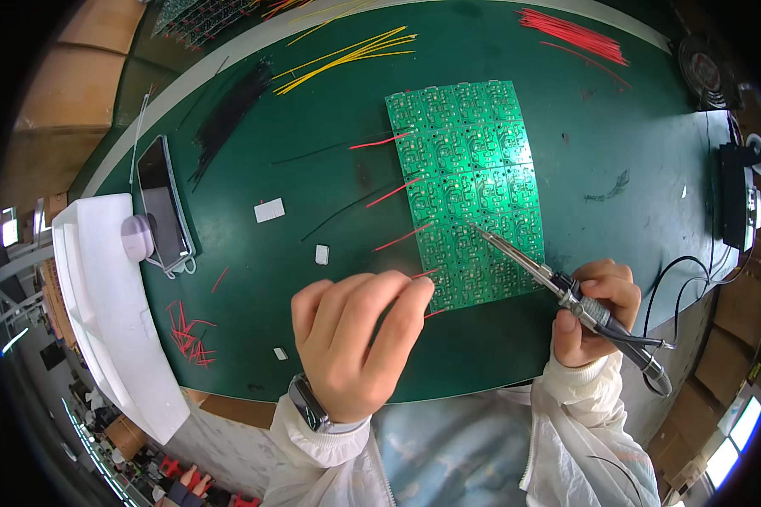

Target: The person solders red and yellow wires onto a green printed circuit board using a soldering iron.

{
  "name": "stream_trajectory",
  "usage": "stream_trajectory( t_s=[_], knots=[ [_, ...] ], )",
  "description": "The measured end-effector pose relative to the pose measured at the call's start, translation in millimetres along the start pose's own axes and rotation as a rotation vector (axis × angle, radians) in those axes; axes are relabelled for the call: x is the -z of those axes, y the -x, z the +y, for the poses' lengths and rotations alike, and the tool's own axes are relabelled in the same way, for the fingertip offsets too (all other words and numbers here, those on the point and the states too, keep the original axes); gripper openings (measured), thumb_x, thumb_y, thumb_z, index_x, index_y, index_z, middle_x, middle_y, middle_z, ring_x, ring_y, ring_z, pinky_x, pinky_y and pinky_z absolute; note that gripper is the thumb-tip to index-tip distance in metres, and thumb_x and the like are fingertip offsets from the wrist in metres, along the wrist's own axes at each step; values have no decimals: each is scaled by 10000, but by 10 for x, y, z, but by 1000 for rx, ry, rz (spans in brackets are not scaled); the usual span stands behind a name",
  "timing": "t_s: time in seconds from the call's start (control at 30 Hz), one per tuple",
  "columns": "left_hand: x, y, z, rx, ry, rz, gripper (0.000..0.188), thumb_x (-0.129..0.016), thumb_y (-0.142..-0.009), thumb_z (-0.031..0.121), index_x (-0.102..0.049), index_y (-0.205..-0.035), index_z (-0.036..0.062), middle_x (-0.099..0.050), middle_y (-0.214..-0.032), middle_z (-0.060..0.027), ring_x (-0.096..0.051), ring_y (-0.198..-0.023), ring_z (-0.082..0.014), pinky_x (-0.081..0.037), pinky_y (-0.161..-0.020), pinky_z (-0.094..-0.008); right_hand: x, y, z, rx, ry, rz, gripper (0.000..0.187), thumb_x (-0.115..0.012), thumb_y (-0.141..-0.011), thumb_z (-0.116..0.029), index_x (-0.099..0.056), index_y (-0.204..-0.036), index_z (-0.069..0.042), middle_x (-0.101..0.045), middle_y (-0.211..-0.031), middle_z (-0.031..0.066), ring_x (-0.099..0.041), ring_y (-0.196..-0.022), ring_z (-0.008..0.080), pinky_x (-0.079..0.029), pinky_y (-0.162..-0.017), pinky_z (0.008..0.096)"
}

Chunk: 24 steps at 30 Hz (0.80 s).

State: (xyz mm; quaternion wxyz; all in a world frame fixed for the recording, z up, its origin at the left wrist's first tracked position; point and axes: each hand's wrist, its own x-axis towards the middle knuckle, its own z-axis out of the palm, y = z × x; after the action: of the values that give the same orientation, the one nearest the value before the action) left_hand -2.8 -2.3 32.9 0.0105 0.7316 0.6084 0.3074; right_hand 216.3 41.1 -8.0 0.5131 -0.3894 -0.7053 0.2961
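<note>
A green circuit board panel (473, 186) with rows of repeated circuits lies on the dark green table (600, 228). Along its left edge, red wires (393, 193) and thin black wires (338, 211) stick out to the left. My right hand (596, 308) grips a soldering iron (588, 311) by its handle, its thin metal tip over the panel's middle. At the lower left corner of the panel is my left hand (359, 338), fingers curled and closed. Two red wire ends show beside its fingertips; whatever the fingers hold is hidden.
Yellow wires (347, 59), black wires (232, 114) and red wires (573, 38) lie in bundles at the back. A phone (162, 207) leans by a white foam block (114, 296) on the left, near short red wire pieces (190, 338). A small fan (702, 72) stands back right.
</note>
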Motion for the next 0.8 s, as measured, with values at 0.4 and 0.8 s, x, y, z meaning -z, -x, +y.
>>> stream_trajectory(
  t_s=[0.4,0.8],
  knots=[
    [-261,40,-76,174,244,1,252,-676,-620,-116,-602,-826,10,-558,-770,-73,-554,-660,-214,-444,-562,-300,-27,55,-16,14,-102,-21,354,-678,-638,-159,-447,-877,-41,-481,-787,99,-489,-569,166,-411,-527,276],
    [-292,25,-117,172,288,-4,206,-686,-627,-93,-611,-787,13,-572,-744,-69,-566,-659,-200,-442,-568,-287,-28,47,-39,-6,-145,-86,344,-693,-647,-171,-464,-854,-19,-500,-785,112,-503,-556,167,-412,-508,261]
  ],
)
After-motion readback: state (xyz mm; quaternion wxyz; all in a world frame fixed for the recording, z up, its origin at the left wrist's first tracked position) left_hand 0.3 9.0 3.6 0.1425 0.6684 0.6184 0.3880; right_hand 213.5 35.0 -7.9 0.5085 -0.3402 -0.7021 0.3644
